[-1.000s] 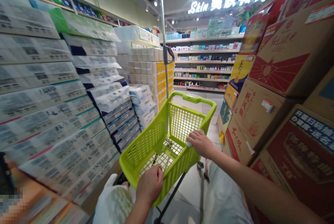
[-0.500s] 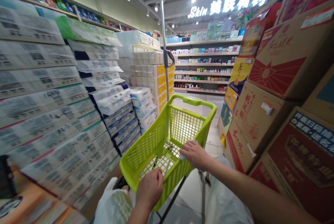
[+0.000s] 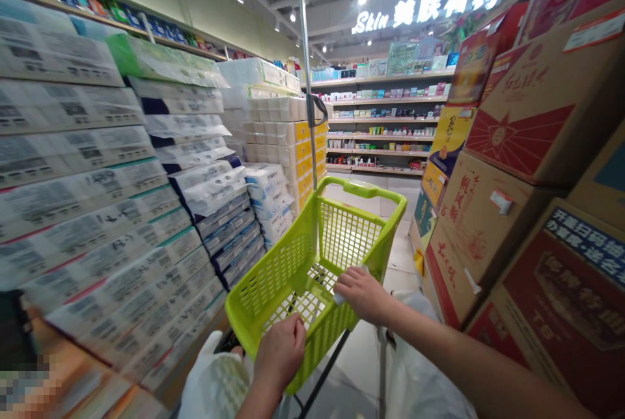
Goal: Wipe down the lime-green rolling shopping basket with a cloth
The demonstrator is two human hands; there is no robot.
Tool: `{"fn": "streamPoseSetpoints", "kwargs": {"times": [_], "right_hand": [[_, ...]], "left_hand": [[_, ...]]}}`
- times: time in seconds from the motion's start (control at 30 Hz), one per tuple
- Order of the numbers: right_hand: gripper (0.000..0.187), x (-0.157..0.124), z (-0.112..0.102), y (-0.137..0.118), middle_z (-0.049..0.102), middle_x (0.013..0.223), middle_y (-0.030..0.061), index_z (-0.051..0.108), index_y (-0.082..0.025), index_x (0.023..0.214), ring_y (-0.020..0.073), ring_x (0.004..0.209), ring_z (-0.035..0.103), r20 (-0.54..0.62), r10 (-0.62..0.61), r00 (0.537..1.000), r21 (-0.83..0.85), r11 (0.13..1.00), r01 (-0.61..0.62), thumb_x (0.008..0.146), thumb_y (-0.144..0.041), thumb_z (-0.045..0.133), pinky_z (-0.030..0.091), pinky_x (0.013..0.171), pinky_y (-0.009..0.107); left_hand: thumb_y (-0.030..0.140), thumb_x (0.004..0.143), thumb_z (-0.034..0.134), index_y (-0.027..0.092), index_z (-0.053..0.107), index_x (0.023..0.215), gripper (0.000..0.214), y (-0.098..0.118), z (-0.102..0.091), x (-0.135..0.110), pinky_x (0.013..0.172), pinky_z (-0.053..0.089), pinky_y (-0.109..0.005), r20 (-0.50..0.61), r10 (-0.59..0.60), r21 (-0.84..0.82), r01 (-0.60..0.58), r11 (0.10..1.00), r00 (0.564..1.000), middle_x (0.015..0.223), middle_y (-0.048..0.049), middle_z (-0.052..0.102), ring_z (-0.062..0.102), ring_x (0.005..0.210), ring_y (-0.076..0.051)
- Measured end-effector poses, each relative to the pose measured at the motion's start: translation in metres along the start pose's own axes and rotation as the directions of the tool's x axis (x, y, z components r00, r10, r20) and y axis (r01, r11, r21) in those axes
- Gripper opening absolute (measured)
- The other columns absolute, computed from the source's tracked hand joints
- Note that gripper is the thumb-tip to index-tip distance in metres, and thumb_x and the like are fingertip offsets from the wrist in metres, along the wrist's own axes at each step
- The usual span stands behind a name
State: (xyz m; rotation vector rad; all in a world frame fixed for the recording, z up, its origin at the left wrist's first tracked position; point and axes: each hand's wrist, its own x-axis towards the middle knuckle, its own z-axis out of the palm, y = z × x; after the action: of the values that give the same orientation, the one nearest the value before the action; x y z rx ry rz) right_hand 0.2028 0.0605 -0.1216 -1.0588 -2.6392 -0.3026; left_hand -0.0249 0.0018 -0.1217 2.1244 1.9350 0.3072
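Note:
A lime-green shopping basket (image 3: pixel 274 267) with slotted walls and a grid floor stands tilted in front of me, and I see nothing lying in it. My left hand (image 3: pixel 283 349) is closed over its near rim, the fingertips partly hidden. Farther along the right-hand rim, my right hand (image 3: pixel 362 294) presses a crumpled white wipe (image 3: pixel 339 298) against the edge, fingers bent over it. Most of the wipe is under the hand. Dark metal legs (image 3: pixel 323 370) show below the basket.
Stacked packs of paper tissue (image 3: pixel 78 146) line the left side. Cardboard cartons (image 3: pixel 508 113) rise on the right. A metal pole (image 3: pixel 305 35) stands behind the basket, and stocked shelves (image 3: pixel 381 120) fill the back.
My right hand has slid slightly left along the rim with the wipe. The left hand keeps its place on the basket.

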Motion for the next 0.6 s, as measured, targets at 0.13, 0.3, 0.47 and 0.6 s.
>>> {"fn": "streamPoseSetpoints", "kwargs": {"times": [0.13, 0.3, 0.47, 0.6], "right_hand": [[0.016, -0.009, -0.023, 0.051, 0.061, 0.096, 0.0057, 0.062, -0.019, 0.095, 0.0202, 0.092, 0.048, 0.0, 0.105, 0.994, -0.095, 0.99, -0.105, 0.085, -0.011, 0.053, 0.033, 0.091, 0.033], [0.014, -0.015, -0.032, 0.083, 0.06, 0.095, 0.0067, 0.063, -0.018, 0.091, 0.0216, 0.095, 0.047, -0.123, 0.25, 0.96, -0.165, 0.949, -0.268, 0.084, -0.009, 0.055, 0.031, 0.098, 0.034], [0.014, -0.004, -0.001, 0.021, 0.059, 0.089, 0.0043, 0.061, -0.02, 0.085, 0.0212, 0.089, 0.046, -0.19, 0.265, 0.945, -0.102, 0.952, -0.287, 0.083, -0.008, 0.055, 0.032, 0.097, 0.035], [0.012, -0.002, 0.005, -0.001, 0.059, 0.092, 0.0045, 0.06, -0.02, 0.094, 0.0205, 0.087, 0.046, -0.146, 0.153, 0.977, -0.08, 0.983, -0.166, 0.087, -0.015, 0.053, 0.035, 0.09, 0.035]], "left_hand": [[0.022, 0.092, 0.031, 0.021, 0.062, 0.081, 0.032, -0.005, -0.002, 0.0, 0.068, 0.038, -0.026, -0.015, 0.034, -0.014, -0.035, 0.999, 0.999, 0.082, -0.0039, 0.071, 0.064, 0.08, -0.016], [0.022, 0.092, 0.031, 0.02, 0.061, 0.08, 0.032, -0.015, -0.008, 0.006, 0.069, 0.037, -0.026, -0.004, 0.05, -0.011, -0.05, 0.999, 0.999, 0.083, -0.0037, 0.071, 0.064, 0.08, -0.016], [0.023, 0.091, 0.032, 0.022, 0.062, 0.082, 0.032, -0.03, -0.018, 0.012, 0.069, 0.037, -0.027, -0.003, 0.074, 0.077, -0.074, 0.994, 0.997, 0.086, -0.0029, 0.072, 0.064, 0.082, -0.017], [0.023, 0.091, 0.031, 0.022, 0.063, 0.082, 0.033, -0.048, -0.027, 0.016, 0.071, 0.038, -0.026, 0.021, 0.1, 0.122, -0.102, 0.987, 0.995, 0.088, -0.0025, 0.072, 0.064, 0.083, -0.017]]}}
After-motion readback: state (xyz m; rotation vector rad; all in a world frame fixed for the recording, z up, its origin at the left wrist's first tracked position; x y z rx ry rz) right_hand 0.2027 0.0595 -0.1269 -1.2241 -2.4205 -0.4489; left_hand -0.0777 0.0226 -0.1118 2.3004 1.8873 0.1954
